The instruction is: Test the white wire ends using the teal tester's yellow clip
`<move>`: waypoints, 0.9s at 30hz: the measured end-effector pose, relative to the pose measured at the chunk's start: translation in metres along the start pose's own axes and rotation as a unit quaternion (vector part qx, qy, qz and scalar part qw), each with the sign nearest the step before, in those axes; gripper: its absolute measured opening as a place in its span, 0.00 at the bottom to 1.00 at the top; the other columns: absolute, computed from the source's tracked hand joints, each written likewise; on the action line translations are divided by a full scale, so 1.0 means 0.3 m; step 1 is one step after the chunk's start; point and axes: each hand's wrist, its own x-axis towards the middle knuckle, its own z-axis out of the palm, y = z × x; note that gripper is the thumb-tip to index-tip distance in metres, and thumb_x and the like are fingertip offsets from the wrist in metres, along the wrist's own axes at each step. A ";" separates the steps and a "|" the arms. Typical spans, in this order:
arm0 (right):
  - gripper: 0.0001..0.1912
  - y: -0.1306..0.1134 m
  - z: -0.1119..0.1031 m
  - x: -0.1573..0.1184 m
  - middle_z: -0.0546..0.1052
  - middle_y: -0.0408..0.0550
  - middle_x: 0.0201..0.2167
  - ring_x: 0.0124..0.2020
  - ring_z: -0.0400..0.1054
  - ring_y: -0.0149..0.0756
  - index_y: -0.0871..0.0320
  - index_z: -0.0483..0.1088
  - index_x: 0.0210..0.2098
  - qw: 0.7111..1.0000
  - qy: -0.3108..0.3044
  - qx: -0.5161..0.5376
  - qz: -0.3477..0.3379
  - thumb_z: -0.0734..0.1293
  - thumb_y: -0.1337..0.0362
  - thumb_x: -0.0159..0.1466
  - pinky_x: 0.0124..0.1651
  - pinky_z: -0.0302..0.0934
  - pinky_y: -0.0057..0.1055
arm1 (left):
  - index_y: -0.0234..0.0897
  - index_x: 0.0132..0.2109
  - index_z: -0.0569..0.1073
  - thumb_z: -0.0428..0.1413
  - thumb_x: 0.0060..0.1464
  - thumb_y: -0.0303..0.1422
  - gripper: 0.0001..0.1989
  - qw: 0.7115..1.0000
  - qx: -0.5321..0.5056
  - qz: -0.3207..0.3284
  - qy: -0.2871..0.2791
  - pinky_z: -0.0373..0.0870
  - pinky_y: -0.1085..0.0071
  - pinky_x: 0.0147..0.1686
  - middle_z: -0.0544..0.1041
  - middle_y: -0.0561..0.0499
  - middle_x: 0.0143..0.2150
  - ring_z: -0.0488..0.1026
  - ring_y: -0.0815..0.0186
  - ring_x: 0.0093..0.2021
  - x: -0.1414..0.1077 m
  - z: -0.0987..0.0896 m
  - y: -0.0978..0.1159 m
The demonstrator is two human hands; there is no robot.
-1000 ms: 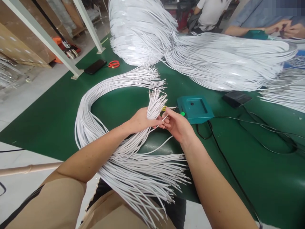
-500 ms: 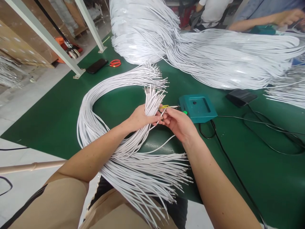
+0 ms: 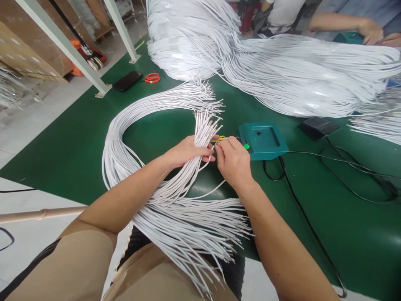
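My left hand [image 3: 187, 151] is closed round a bundle of white cables [image 3: 202, 136], whose stripped-looking ends point up and away from me. Just right of it, the fingers of my right hand [image 3: 233, 159] are pinched on a single white cable [image 3: 214, 147] near its end. Beside my right fingertips is a teal box [image 3: 282, 147] with a green button [image 3: 247, 146] and a shallow recess on top. A small yellow piece [image 3: 221, 139] shows between my hands on the box's left side; my fingers partly hide it. More loose cable ends [image 3: 216, 225] fan out below my forearms.
A big heap of white cables [image 3: 194, 37] spreads across the back of the green table [image 3: 62, 146]. Red-handled scissors [image 3: 152, 77] and a black phone-like object [image 3: 128, 80] lie back left. Black cords [image 3: 300, 217] trail at right. Another person's hand [image 3: 371, 31] works at the far right.
My right hand has turned so its back faces up, with its fingers curled more tightly by the box. My left hand still grips the bundle. The view has shifted slightly.
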 end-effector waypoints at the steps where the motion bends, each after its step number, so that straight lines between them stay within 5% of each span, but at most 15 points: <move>1: 0.18 0.004 -0.003 0.003 0.71 0.52 0.31 0.35 0.65 0.38 0.58 0.69 0.29 1.000 -0.011 -0.018 -0.016 0.53 0.66 0.70 0.40 0.57 0.32 | 0.32 0.52 0.71 0.59 0.45 0.20 0.24 1.000 -0.001 -0.003 0.001 0.71 0.78 0.29 0.73 0.54 0.30 0.77 0.70 0.31 0.004 -0.005 -0.001; 8: 0.14 0.112 -0.031 0.100 0.77 0.57 0.42 0.43 0.66 0.47 0.61 0.72 0.46 0.994 -0.047 -0.095 -0.013 0.58 0.67 0.66 0.43 0.54 0.39 | 0.33 0.53 0.71 0.61 0.45 0.22 0.24 1.000 -0.004 0.003 0.022 0.72 0.78 0.30 0.73 0.54 0.30 0.79 0.68 0.33 0.027 -0.038 -0.002; 13: 0.10 0.166 -0.008 0.151 0.78 0.53 0.29 0.36 0.68 0.44 0.59 0.73 0.32 0.977 -0.156 -0.144 -0.022 0.60 0.70 0.62 0.54 0.49 0.45 | 0.33 0.52 0.72 0.62 0.46 0.25 0.23 0.998 0.021 0.012 0.052 0.72 0.78 0.29 0.74 0.52 0.31 0.79 0.66 0.33 0.048 -0.052 -0.018; 18: 0.05 0.161 0.010 0.148 0.78 0.50 0.31 0.40 0.68 0.43 0.58 0.72 0.32 0.981 -0.153 -0.117 -0.009 0.64 0.71 0.58 0.59 0.45 0.46 | 0.30 0.50 0.72 0.64 0.44 0.26 0.24 0.994 0.061 0.014 0.087 0.74 0.77 0.29 0.77 0.49 0.32 0.80 0.62 0.34 0.076 -0.059 -0.030; 27: 0.09 0.166 0.019 0.153 0.71 0.50 0.25 0.39 0.64 0.44 0.57 0.74 0.28 0.986 -0.117 -0.115 0.002 0.62 0.73 0.57 0.55 0.51 0.44 | 0.27 0.49 0.73 0.63 0.43 0.25 0.22 0.984 0.119 0.016 0.133 0.76 0.74 0.30 0.78 0.48 0.29 0.80 0.62 0.32 0.087 -0.045 -0.011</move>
